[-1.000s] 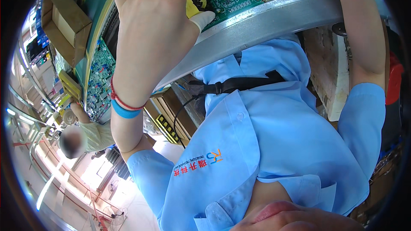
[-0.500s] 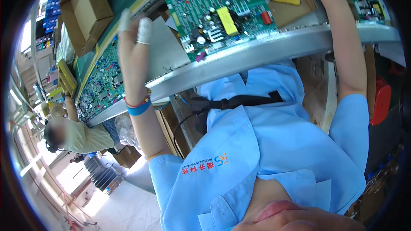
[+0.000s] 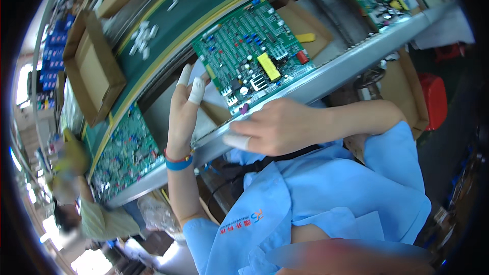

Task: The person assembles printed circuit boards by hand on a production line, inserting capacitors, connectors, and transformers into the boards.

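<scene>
A large green circuit board (image 3: 234,46) lies across the metal rails of the line, carrying a yellow transformer, white heat sinks, a red part and a purple part at its near corner. My left hand (image 3: 184,109), with white finger cots on, is upright at the board's left edge. Its fingers are apart and hold nothing visible; whether a fingertip touches the edge I cannot tell. My right hand (image 3: 277,127) reaches across over the near rail (image 3: 336,79), just below the board's near corner. Its fingers stretch leftward, slightly apart, one in a white cot, with nothing visible in them.
Another populated board (image 3: 127,153) lies to the left, and one more (image 3: 374,0) at the far right. Loose white parts (image 3: 143,39) are scattered on the green belt (image 3: 168,25). An open cardboard box (image 3: 94,71) stands beyond. A co-worker (image 3: 104,219) is at the left.
My right hand has come from the far right to the board's near corner. My left hand stays beside the board's left edge. The whole view has shifted and tilted.
</scene>
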